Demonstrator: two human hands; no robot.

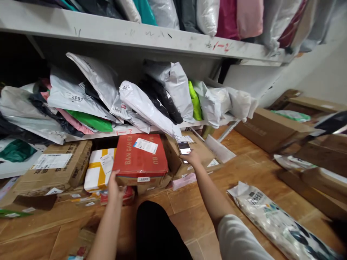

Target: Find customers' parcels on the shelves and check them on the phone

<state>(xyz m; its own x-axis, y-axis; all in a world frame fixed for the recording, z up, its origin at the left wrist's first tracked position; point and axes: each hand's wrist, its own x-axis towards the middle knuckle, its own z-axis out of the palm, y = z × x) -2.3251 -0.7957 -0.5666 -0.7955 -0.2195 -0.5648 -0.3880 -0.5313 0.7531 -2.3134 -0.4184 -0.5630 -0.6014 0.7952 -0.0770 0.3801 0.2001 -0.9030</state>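
My left hand [115, 187] grips the near left corner of a red box [141, 159] with white lettering and a white label, which lies on top of other parcels on the floor under the shelf. My right hand [190, 157] is held out further right, fingers wrapped round a phone [184, 147] with its screen lit, just above a brown cardboard box [199, 151]. A white box with yellow tape [99, 169] sits right beside the red box on its left.
A low shelf [130, 130] carries many soft mailer bags, white, black, green and pink. Another shelf [135, 34] above holds more bags. Cardboard boxes [54, 166] stand at left and at right [271, 128]. A printed bag [273, 220] lies on the wooden floor at right.
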